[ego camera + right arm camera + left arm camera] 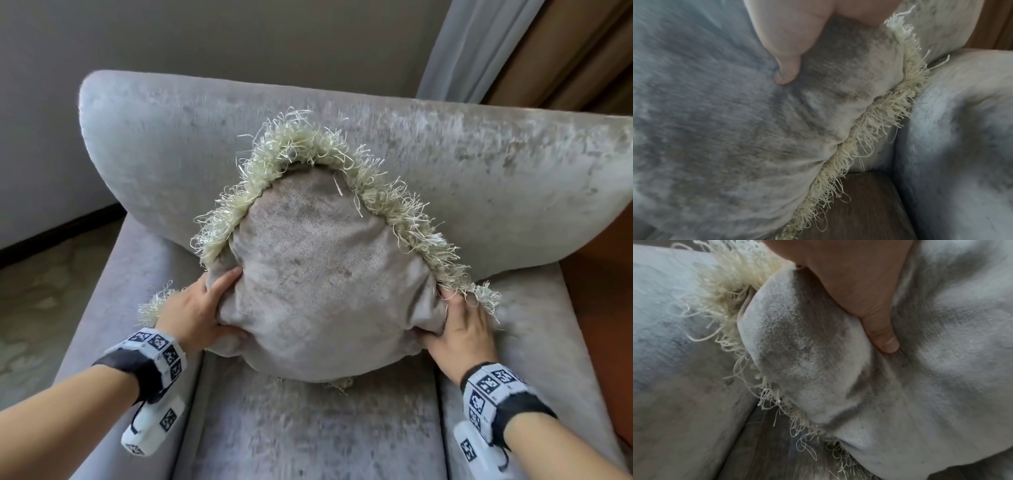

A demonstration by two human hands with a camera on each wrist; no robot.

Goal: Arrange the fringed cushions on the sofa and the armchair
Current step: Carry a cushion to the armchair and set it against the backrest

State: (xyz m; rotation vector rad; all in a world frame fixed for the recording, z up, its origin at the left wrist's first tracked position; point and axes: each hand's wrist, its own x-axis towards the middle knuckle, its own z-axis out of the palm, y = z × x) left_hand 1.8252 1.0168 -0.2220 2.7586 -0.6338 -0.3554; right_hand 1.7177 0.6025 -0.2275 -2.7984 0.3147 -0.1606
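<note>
A grey velvet cushion point(318, 274) with a cream fringe point(308, 144) stands on one corner on the grey armchair point(171, 144), leaning against its backrest. My left hand point(198, 308) grips the cushion's left corner, its thumb point(879, 337) dug into the fabric point(801, 353). My right hand point(459, 325) grips the right corner by the fringe. In the right wrist view its thumb point(785, 68) presses into the velvet point(725, 129) beside the fringe point(869, 129).
The seat cushion point(308, 428) lies below the fringed cushion, with padded armrests at left point(113, 291) and right point(534, 342). A curtain point(479, 48) hangs behind the chair at the right. Patterned floor point(44, 281) shows at the left.
</note>
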